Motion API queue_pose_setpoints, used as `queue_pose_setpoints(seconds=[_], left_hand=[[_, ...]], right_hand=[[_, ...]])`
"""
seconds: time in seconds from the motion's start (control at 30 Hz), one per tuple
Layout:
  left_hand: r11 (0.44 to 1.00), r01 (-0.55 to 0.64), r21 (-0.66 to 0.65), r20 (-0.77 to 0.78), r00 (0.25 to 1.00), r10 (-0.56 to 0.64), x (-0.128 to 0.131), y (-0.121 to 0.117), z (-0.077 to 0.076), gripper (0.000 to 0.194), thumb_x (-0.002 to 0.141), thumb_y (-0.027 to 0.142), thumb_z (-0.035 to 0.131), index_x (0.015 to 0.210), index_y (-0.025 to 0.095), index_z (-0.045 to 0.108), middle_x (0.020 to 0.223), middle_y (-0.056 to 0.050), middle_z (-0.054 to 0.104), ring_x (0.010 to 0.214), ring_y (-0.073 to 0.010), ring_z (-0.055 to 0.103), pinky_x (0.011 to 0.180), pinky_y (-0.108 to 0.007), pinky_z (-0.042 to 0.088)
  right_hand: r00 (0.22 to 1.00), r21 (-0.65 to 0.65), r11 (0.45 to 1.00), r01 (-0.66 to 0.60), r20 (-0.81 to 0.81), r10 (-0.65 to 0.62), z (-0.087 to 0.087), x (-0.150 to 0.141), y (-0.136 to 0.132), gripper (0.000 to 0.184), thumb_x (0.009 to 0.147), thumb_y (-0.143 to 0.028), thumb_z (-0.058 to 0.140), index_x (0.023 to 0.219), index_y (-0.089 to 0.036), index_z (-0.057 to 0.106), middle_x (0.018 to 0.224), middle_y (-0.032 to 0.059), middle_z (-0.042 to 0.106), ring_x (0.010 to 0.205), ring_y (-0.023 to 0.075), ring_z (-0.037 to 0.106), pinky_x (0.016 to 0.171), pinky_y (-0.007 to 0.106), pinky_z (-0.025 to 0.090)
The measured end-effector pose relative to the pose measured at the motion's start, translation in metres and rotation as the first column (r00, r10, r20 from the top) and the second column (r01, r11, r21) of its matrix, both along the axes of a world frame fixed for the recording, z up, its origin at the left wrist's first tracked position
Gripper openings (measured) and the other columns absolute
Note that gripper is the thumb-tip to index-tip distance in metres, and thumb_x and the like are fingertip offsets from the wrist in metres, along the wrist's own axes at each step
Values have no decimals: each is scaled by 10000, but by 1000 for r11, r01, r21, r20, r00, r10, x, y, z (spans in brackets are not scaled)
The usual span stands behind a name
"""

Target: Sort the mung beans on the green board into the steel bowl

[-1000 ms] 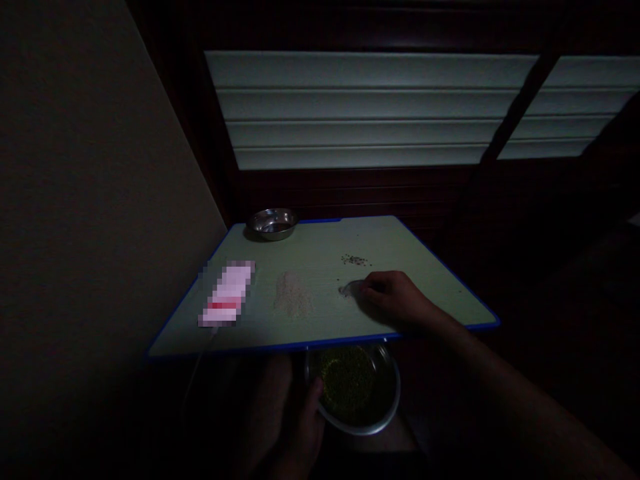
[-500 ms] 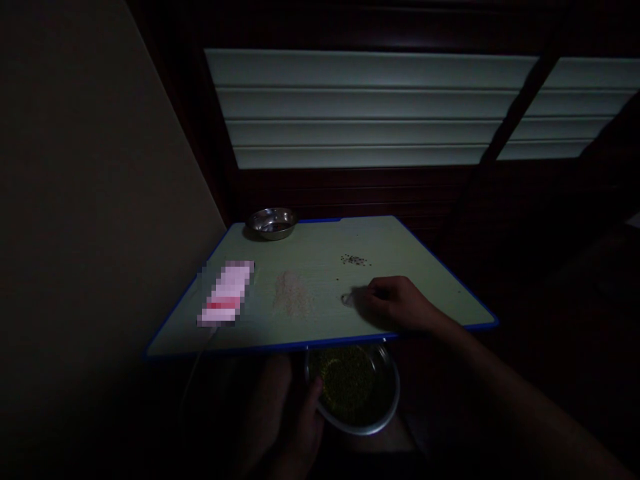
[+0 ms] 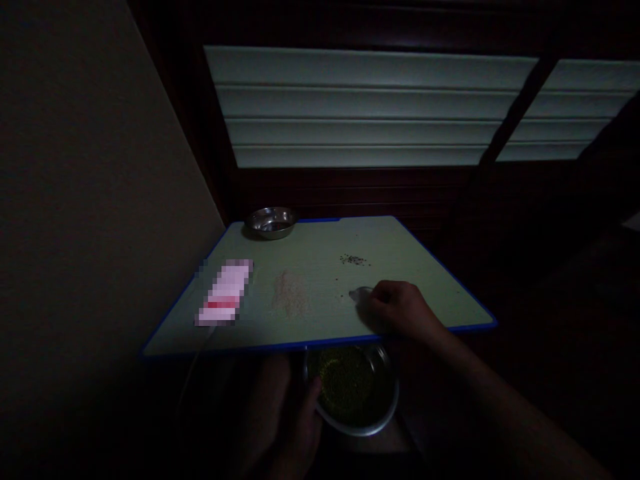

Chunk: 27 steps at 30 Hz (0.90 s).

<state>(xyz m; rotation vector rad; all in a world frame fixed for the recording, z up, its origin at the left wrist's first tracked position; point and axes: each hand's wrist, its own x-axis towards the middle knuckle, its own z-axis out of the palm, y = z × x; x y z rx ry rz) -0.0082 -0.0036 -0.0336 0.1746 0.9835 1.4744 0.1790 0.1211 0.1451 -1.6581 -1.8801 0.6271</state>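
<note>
In the dim light my right hand (image 3: pixel 397 303) is closed on the handle of a small spoon (image 3: pixel 361 293), its bowl low over the board and pointing left. A few tiny specks lie just off its tip. Below the board's near edge my left hand (image 3: pixel 305 423) grips the left rim of a metal bowl (image 3: pixel 359 432), the thumb over the edge. Small green grains, perhaps mung beans (image 3: pixel 347 383), fill part of that bowl. On the pale board (image 3: pixel 320 240) lie a scatter of dark seeds (image 3: pixel 354 260) and a patch of pale, rice-like grains (image 3: pixel 291 293).
A shallow metal dish (image 3: pixel 271 223) stands at the board's far left corner. A phone (image 3: pixel 225 293), blurred out, lies at the left with a cable (image 3: pixel 193 363) running off the near edge. Behind the board rises a slatted panel (image 3: pixel 355 107); a wall is on the left.
My right hand has drawn the spoon slightly to the right, leaving a dark speck where its tip was. The left hand and the metal bowl stay nearly in place.
</note>
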Motion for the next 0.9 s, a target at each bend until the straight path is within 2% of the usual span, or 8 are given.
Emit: queue_pose_setpoints(seconds=[0.17,0.3,0.47,0.63,0.8,0.9], left_hand=[[999,30,-31,-9,999,-31,0,-1,1,674,759,386,802,1407,301,636,1408,-81,686,1386,-342,548,1171,-485,410],[998,42,-46,-12,999,-43,1,0,0,649,779,395,774,1407,300,643,1338,-88,725,1358,-383,568,1166,-531,413],[999,-22,-34,-23,999,22,2,1,12,737,721,381,812,1429,311,618,1398,-74,694,1364,-372,562,1148,-503,441],[999,0,-42,10,1000,1,1,-2,22,769,681,354,847,1414,304,623,1388,-82,700,1321,-371,602,1131,-518,457],[1000,2,7,-3,1000,-2,2,0,11,708,736,372,806,1419,330,626,1420,-74,678,1381,-385,544,1137,-520,454],[1000,12,7,-6,1000,-12,3,1,5,698,749,393,798,1422,326,626,1396,-65,695,1392,-378,534,1161,-513,426]], right_hand=[[1000,-25,1000,-1,13,1,1,-13,-1,109,749,-247,636,674,-180,677,651,53,707,608,169,608,543,259,379],[999,-44,999,20,40,-18,3,-27,-3,122,763,-233,634,651,-192,661,661,62,709,612,172,606,559,271,382],[996,-61,996,63,68,-58,4,-47,-5,130,785,-221,640,658,-194,646,696,91,713,636,181,599,592,290,379],[995,-49,996,68,76,-65,4,-70,4,180,832,-292,638,680,-196,648,736,118,719,648,187,589,602,303,369],[997,-33,999,37,68,-35,4,-96,11,152,845,-261,624,736,-176,688,794,151,739,691,207,618,630,316,387],[1000,-14,1000,11,23,-11,4,-103,13,144,833,-240,631,713,-176,678,771,129,742,673,185,615,619,296,397]])
